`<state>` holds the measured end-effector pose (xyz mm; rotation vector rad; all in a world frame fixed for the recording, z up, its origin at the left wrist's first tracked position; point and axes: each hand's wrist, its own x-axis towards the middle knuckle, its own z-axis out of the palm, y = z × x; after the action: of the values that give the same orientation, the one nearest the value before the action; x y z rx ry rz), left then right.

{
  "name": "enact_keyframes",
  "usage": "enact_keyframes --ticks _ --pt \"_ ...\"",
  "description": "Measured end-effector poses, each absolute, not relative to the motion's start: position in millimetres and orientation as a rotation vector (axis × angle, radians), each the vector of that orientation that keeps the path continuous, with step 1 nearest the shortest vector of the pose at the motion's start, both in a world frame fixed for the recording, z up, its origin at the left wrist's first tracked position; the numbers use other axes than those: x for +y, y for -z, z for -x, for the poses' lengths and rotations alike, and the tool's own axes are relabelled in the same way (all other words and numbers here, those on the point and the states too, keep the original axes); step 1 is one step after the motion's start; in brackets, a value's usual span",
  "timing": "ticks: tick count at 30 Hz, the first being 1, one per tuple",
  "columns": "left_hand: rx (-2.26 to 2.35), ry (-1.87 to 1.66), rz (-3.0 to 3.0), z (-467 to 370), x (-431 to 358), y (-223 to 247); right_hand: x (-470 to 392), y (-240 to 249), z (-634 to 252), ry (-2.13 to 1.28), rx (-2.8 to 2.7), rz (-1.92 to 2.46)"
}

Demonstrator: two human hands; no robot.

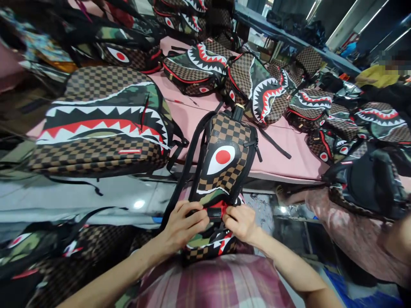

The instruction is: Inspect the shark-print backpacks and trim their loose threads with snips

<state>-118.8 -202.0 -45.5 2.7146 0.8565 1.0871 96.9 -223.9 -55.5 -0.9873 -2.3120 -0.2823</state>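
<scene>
A brown checkered backpack (231,132) with a white and red eye rests against the pink table edge and my lap. Its lower part has a red-lined opening with a black label (214,213) inside. On the left of that opening, my left hand (189,222) is closed, its fingers pinching the bag's edge. My right hand (240,222) pinches the opposite edge beside the red lining. Both fingertips lie close to the label. A black strap hangs along the bag's left side.
On the pink table (279,149), a large shark-mouth backpack (105,124) lies at left and several similar bags lie behind. More bags (96,248) are at lower left. At right, a person's arm (400,239) is beside a black-backed bag (366,184).
</scene>
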Motion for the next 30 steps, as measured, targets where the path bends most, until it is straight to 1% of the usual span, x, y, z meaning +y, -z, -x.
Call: enact_keyframes --ticks 5,8,10,12,16,19,22,25,27,28,30 --pt "0.821 -0.873 -2.676 136.4 -200.9 35.4 -220.3 59.9 -92.0 0.22 -2.351 0.986" --pt "0.788 -0.793 -2.678 144.7 -199.0 34.1 -218.4 49.2 -90.7 0.173 -2.388 0.972" --pt "0.766 -0.795 -2.673 147.6 -198.0 36.6 -215.3 37.6 -91.5 0.078 -2.453 0.963" --pt "0.792 -0.804 -2.64 146.7 -198.0 40.1 -210.1 26.3 -94.7 -0.119 -2.543 0.957" --pt "0.928 -0.802 -2.625 133.7 -199.0 43.4 -197.6 13.8 -101.9 -0.665 -2.534 0.877" --pt "1.064 -0.798 -2.599 122.9 -192.8 37.9 -191.6 8.8 -99.1 -0.884 -2.351 0.893" --pt "1.196 -0.784 -2.477 123.8 -176.9 26.5 -183.8 1.9 -96.3 -0.986 -2.083 0.92" --pt "1.189 -0.68 -2.3 142.5 -160.3 18.2 -166.8 7.4 -112.3 -1.024 -1.62 1.02" --pt "1.241 -0.646 -2.139 162.1 -156.0 22.0 -152.1 28.5 -134.3 -0.985 -1.255 1.187" --pt "1.33 -0.693 -2.05 172.5 -156.5 27.8 -145.2 44.6 -145.7 -0.979 -1.088 1.272" --pt "1.607 -0.916 -1.921 191.8 -161.6 46.3 -134.6 83.9 -161.7 -1.04 -0.838 1.438"
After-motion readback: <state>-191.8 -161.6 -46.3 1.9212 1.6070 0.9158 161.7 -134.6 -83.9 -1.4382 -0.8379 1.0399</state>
